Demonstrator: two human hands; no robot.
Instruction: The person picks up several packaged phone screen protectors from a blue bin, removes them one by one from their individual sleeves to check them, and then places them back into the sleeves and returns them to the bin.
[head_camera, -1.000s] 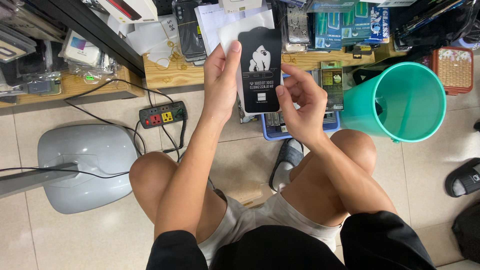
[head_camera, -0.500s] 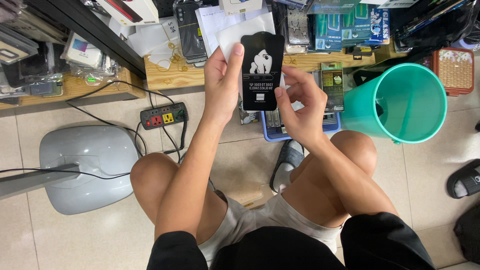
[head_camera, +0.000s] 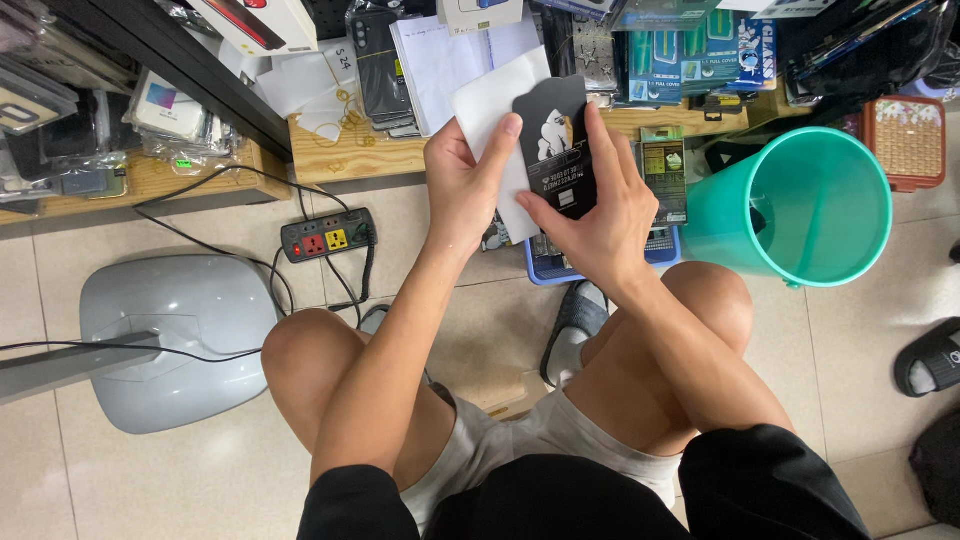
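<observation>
Up top centre, our left hand (head_camera: 462, 190) and right hand (head_camera: 597, 215) pinch a black card packet (head_camera: 556, 150) against its white sleeve (head_camera: 490, 110); fingers pressed flat on both. Looks like it's partway out; teal bin (head_camera: 800, 205) waits at right.

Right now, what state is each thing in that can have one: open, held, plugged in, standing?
Black card sleeve: held up in both hands.
White envelope: behind the sleeve, pinched by the left hand.
Right hand: gripping the sleeve's lower part.
Teal bucket: upright on the floor, lidless.
Power strip: lying on the floor, cable attached.
</observation>
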